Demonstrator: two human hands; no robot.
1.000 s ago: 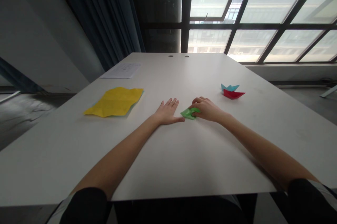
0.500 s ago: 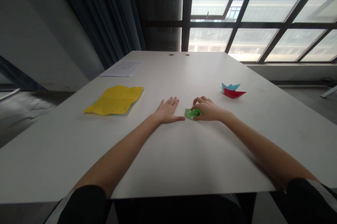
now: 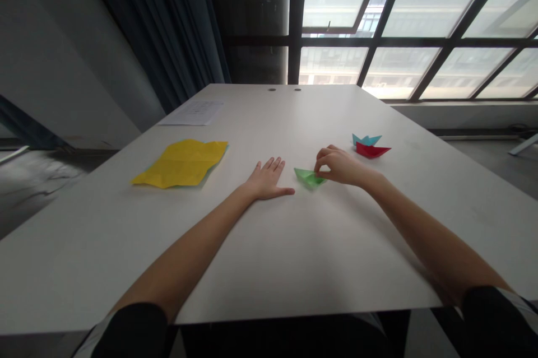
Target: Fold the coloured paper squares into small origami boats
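Observation:
A small green folded paper boat [image 3: 308,177] stands on the white table in front of me. My right hand [image 3: 336,165] pinches its right end between thumb and fingers, and that end is partly hidden. To the left of the boat, my left hand [image 3: 268,180] lies flat on the tabletop with its fingers spread, the thumb pointing at the boat without touching it. Further right, a red paper boat [image 3: 371,150] sits just in front of a blue paper boat [image 3: 365,139].
Yellow creased paper sheets [image 3: 185,163] with a bluish-green edge beneath lie on the left of the white table [image 3: 269,257]. Behind them is a printed white sheet [image 3: 195,113]. A dark curtain and large windows stand beyond the table.
My right hand has risen and drawn back slightly from over the green boat to its right end, so more of the boat shows. My left hand has stayed flat.

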